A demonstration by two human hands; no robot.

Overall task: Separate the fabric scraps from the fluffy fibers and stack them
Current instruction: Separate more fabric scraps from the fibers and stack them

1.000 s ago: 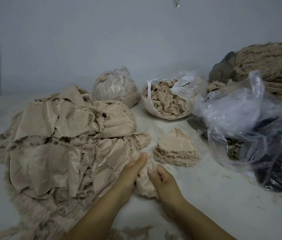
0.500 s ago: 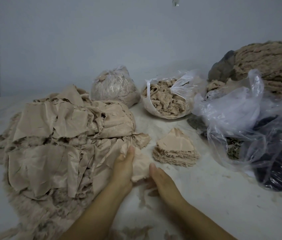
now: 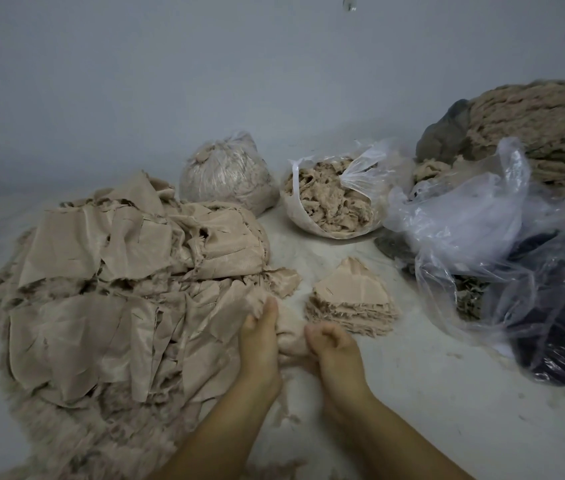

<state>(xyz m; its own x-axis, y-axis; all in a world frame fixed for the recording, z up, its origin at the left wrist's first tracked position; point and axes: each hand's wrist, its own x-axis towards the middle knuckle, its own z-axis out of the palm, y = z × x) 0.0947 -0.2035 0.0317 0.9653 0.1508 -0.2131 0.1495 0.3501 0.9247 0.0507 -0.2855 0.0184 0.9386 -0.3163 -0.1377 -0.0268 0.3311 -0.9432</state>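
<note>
Most of the work looks to be ahead: on the left lies a big heap of fabric scraps, beige pieces thrown over one another with fluffy fibers showing along its near and left edges and through the gaps between them. None of that heap appears sorted yet. At its right edge the left hand has its fingers closed on a single scrap and holds it up against the pile, while the right hand, just beside it, curls its fingers round the same scrap from the other side; the two hands are close together with the cloth bunched between them. By the look of it they are pulling this piece free of its fluff, though the fibers under it cannot be made out. Just to the right of the hands sits a small, tidy stack of scraps, many thin layers with frayed edges, which is the finished part so far. Behind it an open plastic bag holds fluff, with a closed bag to its left. Farther right are loose clear plastic bags over dark material.
</note>
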